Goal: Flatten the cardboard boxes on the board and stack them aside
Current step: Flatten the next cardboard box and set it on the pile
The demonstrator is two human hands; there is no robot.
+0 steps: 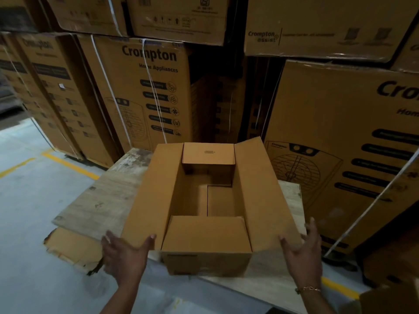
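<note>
An open brown cardboard box [208, 259] stands upright on the wooden board [108, 198], its four top flaps spread outward and its inside empty. My left hand [124, 257] is at the near corner of the left flap, fingers apart, thumb touching the flap's edge. My right hand [303, 250] is beside the near corner of the right flap, fingers spread, holding nothing. A torn, flattened piece of cardboard [72, 248] lies on the floor under the board's left near edge.
Tall stacks of printed, strapped appliance cartons [145, 91] wall in the far side and the right [353, 155]. Grey concrete floor with yellow lines [70, 165] lies to the left. Another cardboard piece [390, 300] shows at the bottom right corner.
</note>
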